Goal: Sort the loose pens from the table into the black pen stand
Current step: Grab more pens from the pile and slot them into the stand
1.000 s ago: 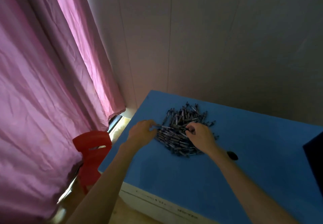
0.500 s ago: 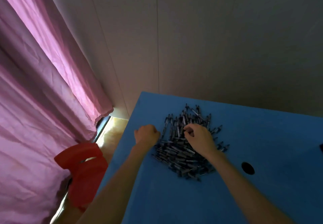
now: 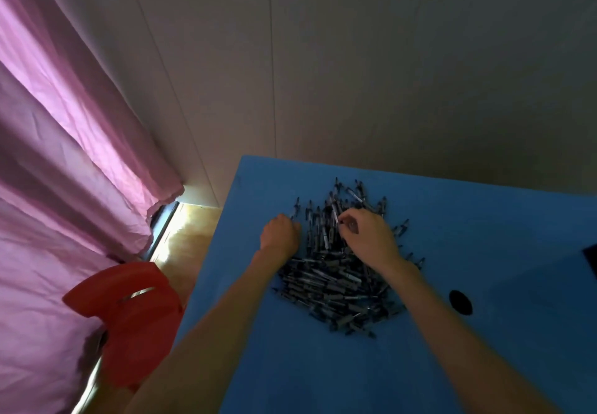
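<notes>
A big heap of dark loose pens lies on the blue table. My left hand is curled into a fist at the heap's left edge, and a pen end sticks out just past its knuckles. My right hand lies over the top of the heap, thumb and forefinger pinching one pen by its shaft. A black object is cut off at the right edge of the frame; I cannot tell whether it is the pen stand.
A round black hole sits in the table to the right of the heap. A red plastic chair stands off the table's left edge, beside a pink curtain. A grey wall backs the table.
The view has shifted, so the table sits lower and more to the right. My left hand has stayed at the heap's left edge; my right hand has kept picking at pens on top of the heap.
</notes>
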The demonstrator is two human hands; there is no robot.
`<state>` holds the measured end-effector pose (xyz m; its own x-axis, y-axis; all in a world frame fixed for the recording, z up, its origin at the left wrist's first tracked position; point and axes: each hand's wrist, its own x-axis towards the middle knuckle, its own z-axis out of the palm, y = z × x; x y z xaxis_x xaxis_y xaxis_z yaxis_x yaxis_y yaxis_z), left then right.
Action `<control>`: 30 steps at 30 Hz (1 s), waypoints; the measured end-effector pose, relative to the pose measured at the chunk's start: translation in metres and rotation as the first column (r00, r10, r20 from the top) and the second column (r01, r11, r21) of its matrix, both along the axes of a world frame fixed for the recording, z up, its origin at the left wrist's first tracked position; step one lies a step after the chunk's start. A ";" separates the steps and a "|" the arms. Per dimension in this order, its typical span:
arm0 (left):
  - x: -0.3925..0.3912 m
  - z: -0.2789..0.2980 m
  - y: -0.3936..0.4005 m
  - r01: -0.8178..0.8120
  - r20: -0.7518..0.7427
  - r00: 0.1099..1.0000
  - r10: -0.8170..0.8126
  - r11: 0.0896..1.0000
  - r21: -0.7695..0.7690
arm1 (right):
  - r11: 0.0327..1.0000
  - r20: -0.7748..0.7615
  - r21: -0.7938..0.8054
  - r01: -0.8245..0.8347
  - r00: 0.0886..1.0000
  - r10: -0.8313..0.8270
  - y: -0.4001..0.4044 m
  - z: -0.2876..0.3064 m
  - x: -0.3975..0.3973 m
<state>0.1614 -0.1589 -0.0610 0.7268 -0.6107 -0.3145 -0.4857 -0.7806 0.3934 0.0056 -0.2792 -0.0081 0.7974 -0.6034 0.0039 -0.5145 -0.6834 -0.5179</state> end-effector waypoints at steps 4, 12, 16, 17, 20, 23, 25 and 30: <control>0.008 0.001 -0.007 -0.178 -0.140 0.978 0.157 0.971 -0.159 | 1.000 0.000 0.006 0.014 1.000 -0.014 -0.005 -0.008 0.001; -0.001 -0.009 -0.016 -0.124 -0.093 0.989 0.119 0.991 -0.042 | 0.999 0.035 0.027 0.032 0.999 -0.033 -0.008 -0.016 0.000; -0.009 -0.008 -0.023 -0.087 -0.047 0.995 0.086 0.996 -0.028 | 0.999 0.041 0.034 0.040 0.998 -0.042 -0.012 -0.019 -0.006; -0.011 -0.005 -0.024 -0.072 -0.027 0.997 0.072 0.997 -0.012 | 0.999 0.040 0.035 0.041 0.998 -0.042 -0.014 -0.020 -0.008; -0.015 -0.002 -0.027 -0.043 0.010 0.999 0.043 0.999 -0.002 | 0.998 0.043 0.040 0.039 0.998 -0.041 -0.017 -0.023 -0.010; -0.017 -0.003 -0.022 -0.098 0.010 0.995 0.098 0.994 -0.049 | 0.998 0.057 0.054 0.038 0.998 -0.041 -0.018 -0.025 -0.012; -0.015 -0.005 -0.018 -0.128 0.018 0.991 0.129 0.990 -0.064 | 0.997 0.056 0.068 0.036 0.998 -0.040 -0.019 -0.025 -0.013; -0.016 -0.011 -0.014 -0.136 -0.002 0.991 0.137 0.985 -0.106 | 0.996 0.057 0.082 0.038 0.997 -0.042 -0.022 -0.024 -0.015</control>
